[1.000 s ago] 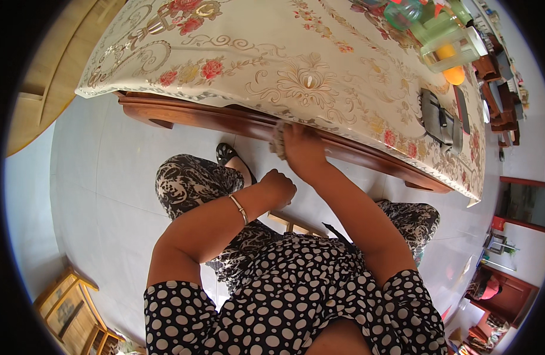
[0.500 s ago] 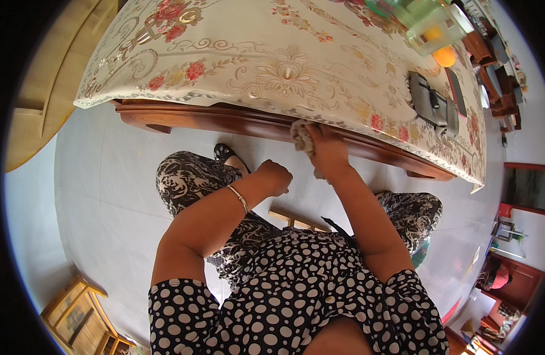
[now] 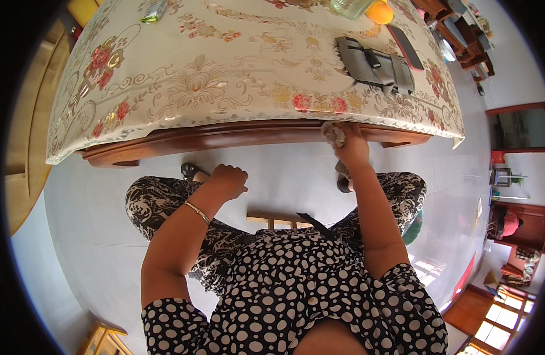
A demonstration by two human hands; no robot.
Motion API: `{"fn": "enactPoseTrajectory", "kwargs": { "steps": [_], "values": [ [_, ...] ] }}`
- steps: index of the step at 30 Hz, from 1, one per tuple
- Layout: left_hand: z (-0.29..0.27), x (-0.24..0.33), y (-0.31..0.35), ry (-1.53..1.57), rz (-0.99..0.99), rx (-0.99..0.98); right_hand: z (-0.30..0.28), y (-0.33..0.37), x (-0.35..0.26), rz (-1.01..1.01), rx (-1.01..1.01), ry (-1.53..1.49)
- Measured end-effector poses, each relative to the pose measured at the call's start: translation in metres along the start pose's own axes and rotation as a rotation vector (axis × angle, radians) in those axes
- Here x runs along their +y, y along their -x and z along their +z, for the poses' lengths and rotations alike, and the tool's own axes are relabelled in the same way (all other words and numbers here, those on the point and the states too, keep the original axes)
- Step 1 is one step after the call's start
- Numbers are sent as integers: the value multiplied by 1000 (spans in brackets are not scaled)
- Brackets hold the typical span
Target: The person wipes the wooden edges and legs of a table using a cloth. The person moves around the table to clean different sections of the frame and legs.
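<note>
My right hand [image 3: 354, 149] is closed round a crumpled grey-beige cloth [image 3: 333, 135]. It presses the cloth against the brown wooden edge [image 3: 225, 135] of a table, just under the hanging tablecloth [image 3: 184, 89]. Some of the cloth also shows below the hand. My left hand [image 3: 227, 181] hangs above the floor over my left leg, apart from the table. Its fingers are curled into a loose fist, and nothing shows in it.
On the flowered tablecloth lie a grey pouch [image 3: 370, 66], a dark phone-like slab with a red rim [image 3: 405, 47], an orange fruit [image 3: 379, 12], a glass jar [image 3: 349, 7] and a small green packet [image 3: 154, 10]. Pale wooden furniture [image 3: 33, 130] stands at the left.
My right hand has slid the cloth rightward along the wooden edge. The whole view has shifted, so the pouch and fruit appear farther left. My left hand stays curled.
</note>
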State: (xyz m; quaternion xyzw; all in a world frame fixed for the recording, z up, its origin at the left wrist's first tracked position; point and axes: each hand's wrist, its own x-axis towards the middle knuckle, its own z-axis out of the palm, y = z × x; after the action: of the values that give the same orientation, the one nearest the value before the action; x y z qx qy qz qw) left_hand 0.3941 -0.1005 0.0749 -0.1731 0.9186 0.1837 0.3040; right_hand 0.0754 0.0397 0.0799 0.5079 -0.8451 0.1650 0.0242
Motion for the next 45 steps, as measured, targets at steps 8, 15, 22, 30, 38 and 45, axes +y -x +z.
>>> {"fn": "enactPoseTrajectory", "kwargs": {
  "steps": [8, 15, 22, 30, 38, 45],
  "values": [
    [-1, 4, 0, 15, -14, -37, -3, 2, 61, 140, 138, -46],
    [19, -6, -4, 13, 32, 25, 32, 10, 131, 733, 464, -1070],
    [28, -6, -1, 37, 107, 55, 49, -15, 117, 948, 298, -1549],
    [36, -9, 10, 37, 204, 174, 83, 2, 18, 845, -68, -1659],
    [48, -12, 14, 82, 230, 216, 113, -5, -181, 630, -664, -1774],
    [56, -7, 1, 171, 197, 1, 155, -11, -291, 607, -943, -1823]
  ]
}}
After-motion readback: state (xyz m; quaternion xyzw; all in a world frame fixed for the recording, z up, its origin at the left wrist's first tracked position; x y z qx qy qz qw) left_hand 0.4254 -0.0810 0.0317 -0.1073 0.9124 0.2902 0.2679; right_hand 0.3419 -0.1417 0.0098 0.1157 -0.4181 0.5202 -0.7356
